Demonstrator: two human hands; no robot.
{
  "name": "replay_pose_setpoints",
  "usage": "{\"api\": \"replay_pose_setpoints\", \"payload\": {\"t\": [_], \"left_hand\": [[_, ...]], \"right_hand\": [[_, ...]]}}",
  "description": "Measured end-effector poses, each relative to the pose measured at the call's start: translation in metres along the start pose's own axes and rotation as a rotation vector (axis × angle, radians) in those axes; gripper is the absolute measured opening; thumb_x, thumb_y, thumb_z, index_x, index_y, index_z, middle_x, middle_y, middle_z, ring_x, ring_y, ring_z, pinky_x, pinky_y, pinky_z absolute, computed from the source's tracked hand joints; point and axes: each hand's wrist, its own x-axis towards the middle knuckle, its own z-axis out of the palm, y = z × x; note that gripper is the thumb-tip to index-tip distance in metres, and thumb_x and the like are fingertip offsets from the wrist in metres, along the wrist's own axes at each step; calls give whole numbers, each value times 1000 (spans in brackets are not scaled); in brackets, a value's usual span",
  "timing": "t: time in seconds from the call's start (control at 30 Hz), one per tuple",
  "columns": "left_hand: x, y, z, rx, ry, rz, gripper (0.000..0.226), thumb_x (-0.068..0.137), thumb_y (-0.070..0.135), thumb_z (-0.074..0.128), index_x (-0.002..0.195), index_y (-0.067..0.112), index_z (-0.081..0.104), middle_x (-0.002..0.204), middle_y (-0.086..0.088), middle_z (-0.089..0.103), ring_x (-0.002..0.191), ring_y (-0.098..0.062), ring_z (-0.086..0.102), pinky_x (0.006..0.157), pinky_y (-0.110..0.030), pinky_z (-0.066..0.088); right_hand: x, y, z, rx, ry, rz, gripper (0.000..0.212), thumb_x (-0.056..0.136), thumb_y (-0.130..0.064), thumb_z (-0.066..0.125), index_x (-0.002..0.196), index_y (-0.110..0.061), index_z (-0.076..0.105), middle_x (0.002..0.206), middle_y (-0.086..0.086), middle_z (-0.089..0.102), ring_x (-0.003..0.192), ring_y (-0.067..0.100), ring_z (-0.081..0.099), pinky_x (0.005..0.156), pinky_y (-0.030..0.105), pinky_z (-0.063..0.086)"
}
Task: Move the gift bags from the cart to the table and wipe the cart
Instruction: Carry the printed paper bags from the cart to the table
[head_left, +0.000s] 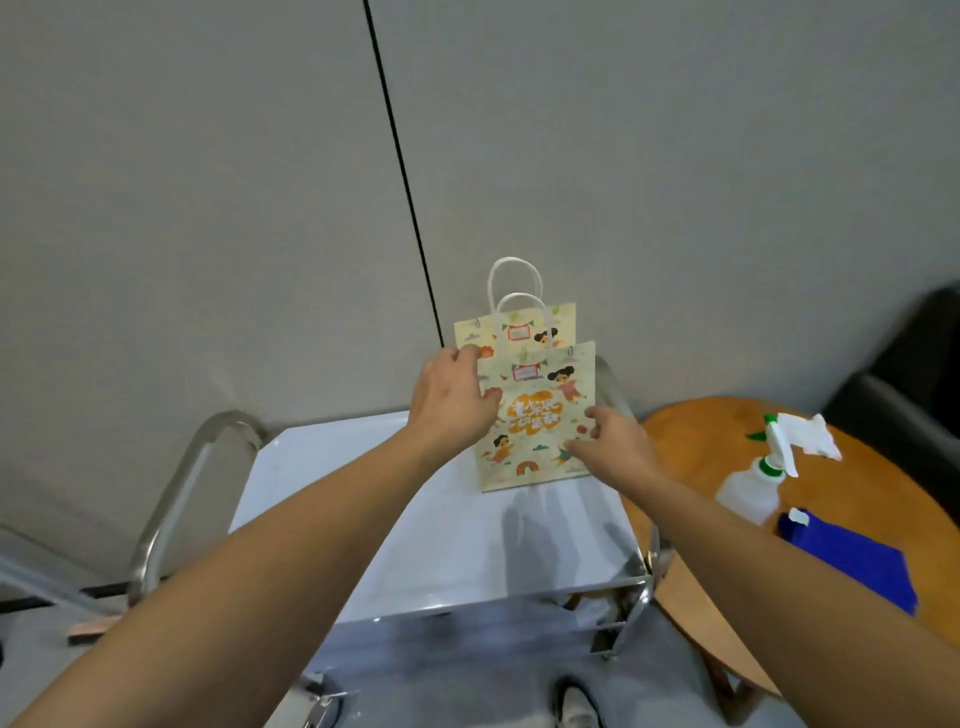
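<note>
Two pale yellow gift bags with cartoon prints and white rope handles stand upright at the far right of the steel cart's top (363, 519). The front bag (540, 415) overlaps the rear bag (519, 327). My left hand (452, 405) grips the left edge of the front bag, with the thumb on its face and the fingers reaching behind it. At the bag's lower right, the fingertips of my right hand (608, 441) touch its face, the fingers loosely bent.
A round wooden table (701, 441) stands right of the cart. On it are a white spray bottle (758, 478) with a green collar, a crumpled white tissue (815, 431) and a folded blue cloth (852, 561). Curved steel cart handles rise at both ends. A grey wall is behind.
</note>
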Motion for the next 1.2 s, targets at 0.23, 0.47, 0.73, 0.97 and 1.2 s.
{"api": "replay_pose_setpoints", "payload": {"t": [0.23, 0.47, 0.73, 0.97, 1.2], "left_hand": [[99, 37, 17, -39, 88, -14, 73, 85, 17, 73, 148, 19, 37, 146, -3, 39, 136, -24, 36, 108, -35, 37], [150, 53, 33, -46, -118, -13, 39, 96, 41, 62, 72, 10, 65, 63, -4, 59, 70, -26, 59, 53, -30, 37], [152, 58, 20, -176, -75, -10, 30, 87, 31, 63, 63, 13, 66, 66, -7, 65, 67, -26, 62, 55, -33, 49], [120, 70, -21, -208, -126, 258, 19, 73, 12, 52, 54, 8, 53, 53, -5, 48, 59, -29, 51, 51, -29, 37], [69, 110, -52, -134, -71, 642, 18, 79, 18, 53, 66, 10, 63, 64, -5, 57, 67, -29, 55, 54, -28, 34]], "right_hand": [[108, -2, -26, 54, 43, 24, 62, 80, -33, 81, 131, -22, 47, 123, 7, 62, 113, 32, 60, 91, 54, 55], [150, 4, -13, 97, 18, 51, 8, 86, -25, 72, 93, -30, 71, 94, -2, 74, 91, 24, 68, 72, 40, 59], [140, -15, -20, 141, 44, 88, 15, 93, -16, 62, 97, -25, 73, 89, -3, 72, 85, 19, 68, 72, 33, 57], [77, -34, -32, 120, 238, 171, 8, 86, -18, 75, 94, -17, 73, 83, -3, 68, 75, 14, 62, 53, 24, 44], [-21, -34, -41, 387, 543, 274, 15, 92, -19, 72, 106, -23, 72, 99, -6, 73, 94, 14, 68, 76, 32, 58]]}}
